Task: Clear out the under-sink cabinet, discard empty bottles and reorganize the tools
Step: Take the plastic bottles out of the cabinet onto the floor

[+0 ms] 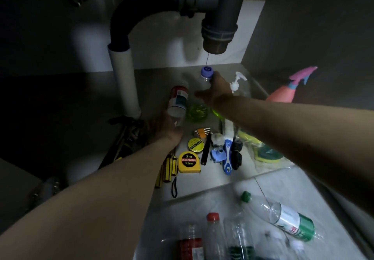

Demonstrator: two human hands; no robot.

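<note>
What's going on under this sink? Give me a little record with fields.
place: under-sink cabinet, drain pipe overhead
left hand: holds red-label bottle
right hand: grips purple-cap bottle
tools on cabinet floor: yellow tape measure, PVC tape roll
already pulled out: green-label bottle lying in front

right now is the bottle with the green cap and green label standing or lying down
Lying down. The green-capped bottle rests on its side on the floor in front of the cabinet, cap toward the cabinet, and its clear body looks empty.

Tape measure [188,162] lies on cabinet floor [153,81], before the drain trap [219,16].
</note>
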